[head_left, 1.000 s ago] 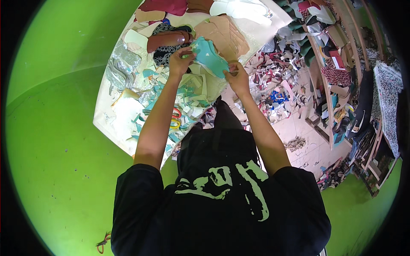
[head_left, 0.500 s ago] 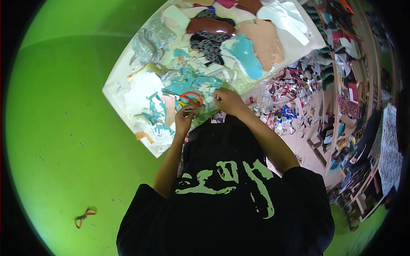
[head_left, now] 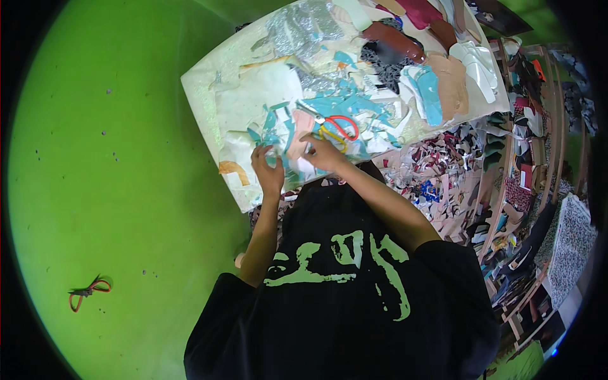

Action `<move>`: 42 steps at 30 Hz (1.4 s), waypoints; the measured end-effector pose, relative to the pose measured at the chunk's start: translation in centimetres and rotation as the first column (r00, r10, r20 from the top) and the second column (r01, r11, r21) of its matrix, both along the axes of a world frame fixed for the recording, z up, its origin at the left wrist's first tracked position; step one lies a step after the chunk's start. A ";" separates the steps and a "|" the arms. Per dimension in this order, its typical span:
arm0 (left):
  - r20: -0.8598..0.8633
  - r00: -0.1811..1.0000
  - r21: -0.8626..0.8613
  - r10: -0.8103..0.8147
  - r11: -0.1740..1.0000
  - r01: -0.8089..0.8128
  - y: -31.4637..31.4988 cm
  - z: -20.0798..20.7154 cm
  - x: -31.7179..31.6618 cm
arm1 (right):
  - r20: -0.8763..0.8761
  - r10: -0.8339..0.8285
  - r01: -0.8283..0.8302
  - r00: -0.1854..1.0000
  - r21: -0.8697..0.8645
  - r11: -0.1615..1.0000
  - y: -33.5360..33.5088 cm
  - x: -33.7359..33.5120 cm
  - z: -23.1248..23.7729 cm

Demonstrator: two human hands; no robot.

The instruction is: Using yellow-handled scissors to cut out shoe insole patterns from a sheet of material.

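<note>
Shifts left hand (head_left: 268, 170) and right hand (head_left: 322, 154) leftward, away from scissors (head_left: 322, 119), to teal scraps (head_left: 271, 120) and pink strip (head_left: 298, 143) near centre of frame, on white desk (head_left: 206, 88). Note loosely curled grip, both hands; cannot tell if pinching anything. Probably best to handle strip by edges, clear of scissors.

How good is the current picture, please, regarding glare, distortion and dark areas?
In the head view, the white table shows bowed edges, and black fills the corners; the crinkled clear film catches bright glints; the black shirt hides most fold detail; the scissors read clearly.
</note>
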State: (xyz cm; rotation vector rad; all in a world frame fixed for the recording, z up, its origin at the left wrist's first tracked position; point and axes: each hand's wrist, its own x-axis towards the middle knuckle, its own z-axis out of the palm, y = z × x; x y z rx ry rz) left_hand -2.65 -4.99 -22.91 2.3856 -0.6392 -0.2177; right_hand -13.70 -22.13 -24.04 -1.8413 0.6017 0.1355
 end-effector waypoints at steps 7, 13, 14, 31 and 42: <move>-0.186 0.926 -0.214 -0.329 0.933 0.289 3.4 0.9 0.4 | 0.064 -0.608 0.611 0.791 -0.027 0.791 4.0 2.4 -2.8; -0.007 0.621 0.024 -0.784 0.621 0.783 1.0 -1.7 2.2 | 0.063 -0.822 0.780 0.566 0.283 0.558 5.6 1.4 -3.8; 0.039 0.552 0.190 -0.833 0.549 0.814 0.3 -2.4 2.9 | 0.036 -0.797 0.774 0.604 0.213 0.596 5.9 1.1 -4.4; 0.211 0.841 0.289 -0.498 0.854 0.433 0.2 -5.2 15.3 | 0.034 -0.815 0.816 0.579 -0.036 0.578 7.7 2.9 -3.2; 0.055 0.597 0.265 -0.800 0.588 0.764 2.1 -4.4 11.0 | 0.128 -0.592 0.599 0.796 -0.025 0.800 9.3 3.5 -0.5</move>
